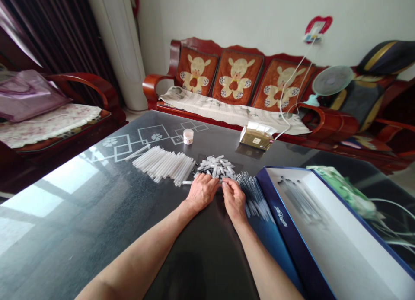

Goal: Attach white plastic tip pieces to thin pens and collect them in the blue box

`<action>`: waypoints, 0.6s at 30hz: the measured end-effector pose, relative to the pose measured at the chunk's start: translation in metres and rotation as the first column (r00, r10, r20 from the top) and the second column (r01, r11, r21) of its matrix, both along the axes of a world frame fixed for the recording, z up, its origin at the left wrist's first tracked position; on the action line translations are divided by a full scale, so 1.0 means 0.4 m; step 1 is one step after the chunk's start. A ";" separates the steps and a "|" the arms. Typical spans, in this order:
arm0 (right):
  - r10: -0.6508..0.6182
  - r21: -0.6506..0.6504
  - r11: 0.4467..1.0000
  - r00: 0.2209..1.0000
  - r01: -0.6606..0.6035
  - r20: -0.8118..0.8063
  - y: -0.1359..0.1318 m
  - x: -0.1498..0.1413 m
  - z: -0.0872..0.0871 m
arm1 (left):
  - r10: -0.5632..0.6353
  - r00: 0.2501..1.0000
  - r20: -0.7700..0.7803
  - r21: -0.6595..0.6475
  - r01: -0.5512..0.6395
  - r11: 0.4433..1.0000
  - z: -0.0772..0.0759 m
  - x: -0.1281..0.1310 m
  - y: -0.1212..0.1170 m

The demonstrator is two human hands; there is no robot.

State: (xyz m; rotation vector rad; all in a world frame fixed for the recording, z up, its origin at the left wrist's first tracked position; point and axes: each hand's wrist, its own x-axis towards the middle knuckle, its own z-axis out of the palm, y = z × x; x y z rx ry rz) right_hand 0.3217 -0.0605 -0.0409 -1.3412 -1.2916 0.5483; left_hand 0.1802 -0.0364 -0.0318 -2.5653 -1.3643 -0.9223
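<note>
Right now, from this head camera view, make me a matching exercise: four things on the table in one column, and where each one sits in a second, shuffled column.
Things:
1. Pile of small white plastic pieces
2. White plastic tubes
3. Cardboard tissue box
4. Open blue-rimmed box

Places:
A. At the far edge of the dark table, toward the red wooden sofa
B. Along the table's right side
C. Lying side by side, left of the pile
D. Just beyond the left hand and right hand

Pairs: 1-D, 2-C, 3-A, 4-B
</note>
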 end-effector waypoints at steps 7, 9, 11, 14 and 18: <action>-0.034 -0.132 0.991 0.997 0.024 -0.071 -0.002 -0.001 0.004 | 0.006 1.000 -0.007 0.008 -0.006 1.000 0.002 0.001 -0.002; -0.041 -0.128 0.991 0.998 0.034 -0.050 0.002 0.000 -0.003 | 0.003 1.000 -0.014 0.016 -0.003 1.000 0.000 0.001 -0.001; -0.038 -0.111 0.993 0.999 0.036 -0.009 0.005 0.002 -0.011 | 0.001 1.000 -0.020 0.020 -0.001 1.000 -0.001 0.001 0.000; -0.050 -0.100 0.994 0.999 0.049 -0.003 0.007 0.005 -0.020 | 0.023 1.000 0.005 0.029 -0.023 0.999 -0.001 0.000 0.000; -0.053 -0.032 0.998 0.999 0.053 -0.008 0.001 0.000 -0.008 | 0.111 0.990 0.088 0.056 -0.116 0.992 0.005 -0.007 0.001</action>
